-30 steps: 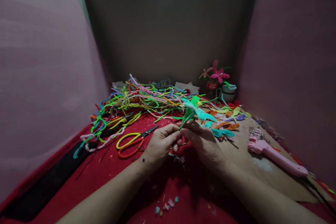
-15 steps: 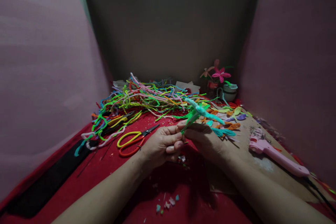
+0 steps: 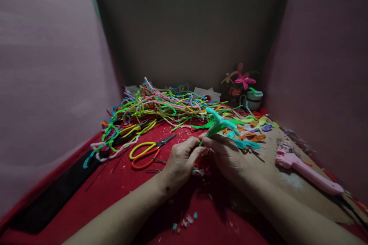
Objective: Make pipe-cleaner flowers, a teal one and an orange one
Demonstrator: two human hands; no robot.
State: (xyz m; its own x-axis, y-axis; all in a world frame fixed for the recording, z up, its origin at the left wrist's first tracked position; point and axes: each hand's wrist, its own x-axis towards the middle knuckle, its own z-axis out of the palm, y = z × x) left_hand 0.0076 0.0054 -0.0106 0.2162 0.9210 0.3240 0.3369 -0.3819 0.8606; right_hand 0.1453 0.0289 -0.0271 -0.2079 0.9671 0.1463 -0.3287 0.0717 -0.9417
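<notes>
A pipe-cleaner flower (image 3: 216,125) with turquoise petals and a green base tilts up from between my hands. My right hand (image 3: 230,157) is closed around its lower part, thumb and fingers pinching just under the petals. Close beside it, my left hand (image 3: 181,160) is closed too, its fingertips pinching the green stem (image 3: 201,143) below the flower. The fingers hide most of the stem. Left of my left hand lie scissors (image 3: 149,152) with one yellow and one red handle. Turquoise pipe-cleaner petals (image 3: 246,144) rest just beyond my right hand.
A tangled heap of colourful pipe cleaners (image 3: 166,103) spreads across the back. A pink glue gun (image 3: 310,172) lies on cardboard (image 3: 270,180) at right. Finished flowers (image 3: 245,80) stand behind, near a small pot (image 3: 254,100). A black strip (image 3: 54,195) lies at left; scraps (image 3: 186,221) dot the red cloth.
The flower has turned and sits slightly lower in my right hand. My left hand has rolled over, its back now facing up, with its fingertips still at the stem.
</notes>
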